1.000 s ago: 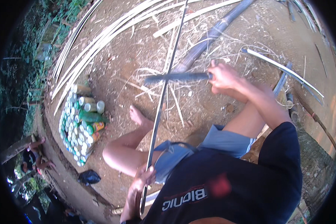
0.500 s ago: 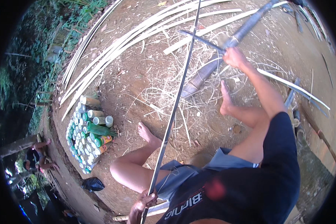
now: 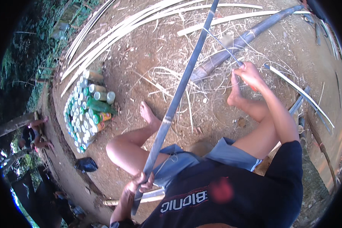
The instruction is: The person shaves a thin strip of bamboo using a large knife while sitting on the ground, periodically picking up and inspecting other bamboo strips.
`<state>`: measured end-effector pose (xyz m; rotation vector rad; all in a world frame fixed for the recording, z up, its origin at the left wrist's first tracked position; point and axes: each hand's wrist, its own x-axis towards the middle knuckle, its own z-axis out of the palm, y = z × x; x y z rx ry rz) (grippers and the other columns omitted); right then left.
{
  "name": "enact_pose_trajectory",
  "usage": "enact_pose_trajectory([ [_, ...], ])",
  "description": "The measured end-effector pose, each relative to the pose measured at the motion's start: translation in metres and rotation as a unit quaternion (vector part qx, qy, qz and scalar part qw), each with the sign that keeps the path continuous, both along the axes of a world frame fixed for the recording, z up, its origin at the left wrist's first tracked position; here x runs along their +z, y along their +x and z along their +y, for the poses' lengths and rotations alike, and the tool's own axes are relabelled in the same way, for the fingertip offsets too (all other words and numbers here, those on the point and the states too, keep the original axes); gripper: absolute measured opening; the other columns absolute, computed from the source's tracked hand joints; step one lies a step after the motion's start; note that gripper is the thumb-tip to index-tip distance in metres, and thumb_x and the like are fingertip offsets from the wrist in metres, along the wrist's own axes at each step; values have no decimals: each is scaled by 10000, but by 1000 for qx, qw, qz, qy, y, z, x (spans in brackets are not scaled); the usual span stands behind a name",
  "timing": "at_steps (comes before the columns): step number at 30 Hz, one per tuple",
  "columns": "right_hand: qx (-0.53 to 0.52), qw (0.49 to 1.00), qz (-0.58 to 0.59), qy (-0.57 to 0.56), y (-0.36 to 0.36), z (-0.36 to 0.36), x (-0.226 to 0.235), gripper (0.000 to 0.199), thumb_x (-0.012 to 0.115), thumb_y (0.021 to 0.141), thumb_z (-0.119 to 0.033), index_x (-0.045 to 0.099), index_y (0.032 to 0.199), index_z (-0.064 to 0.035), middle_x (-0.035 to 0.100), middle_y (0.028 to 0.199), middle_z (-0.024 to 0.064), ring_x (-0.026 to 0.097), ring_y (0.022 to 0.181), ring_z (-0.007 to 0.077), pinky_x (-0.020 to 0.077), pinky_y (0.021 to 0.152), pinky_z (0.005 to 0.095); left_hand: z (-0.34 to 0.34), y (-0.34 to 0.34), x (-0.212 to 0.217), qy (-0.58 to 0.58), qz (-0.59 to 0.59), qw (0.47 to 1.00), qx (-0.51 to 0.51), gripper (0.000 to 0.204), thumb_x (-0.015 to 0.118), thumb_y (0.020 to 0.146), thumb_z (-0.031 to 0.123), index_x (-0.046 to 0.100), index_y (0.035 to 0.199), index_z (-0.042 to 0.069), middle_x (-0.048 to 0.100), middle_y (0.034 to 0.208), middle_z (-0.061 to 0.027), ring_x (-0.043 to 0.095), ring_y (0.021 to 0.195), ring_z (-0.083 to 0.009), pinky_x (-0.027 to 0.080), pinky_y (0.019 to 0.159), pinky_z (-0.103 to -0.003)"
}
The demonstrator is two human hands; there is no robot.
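My left hand point(image 3: 140, 185) is closed around the lower end of a long bamboo strip point(image 3: 171, 110), near my left thigh. The strip slants up and away past the top edge, its dark, flat outer face showing. My right hand point(image 3: 250, 75) grips a long thin-bladed knife point(image 3: 221, 43) beyond my right knee. Its blade points up and left, and the tip meets or crosses the strip; I cannot tell whether they touch. Beneath the blade, a thick dark bamboo pole point(image 3: 260, 31) lies on the ground among pale curly shavings point(image 3: 163, 72).
Long pale strips point(image 3: 121, 35) curve across the ground at the far left. A cluster of bottles and jars point(image 3: 98, 105) lies left of my left foot, with a black plastic bag point(image 3: 86, 164) nearby. Another person point(image 3: 36, 133) is at the left edge. A stick point(image 3: 320, 141) lies at right.
The strip has turned from its narrow edge to its broad dark face, and its far end has shifted right. My right hand has come slightly nearer and rightward with the knife.
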<state>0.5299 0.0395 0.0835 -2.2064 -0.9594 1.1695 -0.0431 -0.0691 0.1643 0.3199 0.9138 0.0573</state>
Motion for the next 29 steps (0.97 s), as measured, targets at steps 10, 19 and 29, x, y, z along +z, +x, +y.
enact_pose_trajectory([
  [10,122,975,-94,160,-104,-121,-9,227,704,840,-187,613,767,8,645,732,175,643,624,292,489,597,377,14,14,13,185,124,967,-127,541,469,992,438,610,1120,-68,538,641,-23,532,567,-113,450,557,-246],
  [19,204,949,-115,211,-209,-172,11,251,755,743,-241,583,731,-58,597,575,116,644,542,300,466,485,421,2,20,21,123,83,988,33,356,494,1002,357,576,891,30,456,587,4,397,427,-76,327,400,-199],
  [29,260,940,-120,186,-181,-159,14,194,745,719,-253,624,720,-102,647,584,90,676,570,293,542,572,416,-5,30,16,67,46,994,67,322,499,1002,331,558,890,35,434,561,13,349,399,-65,279,373,-207],
])
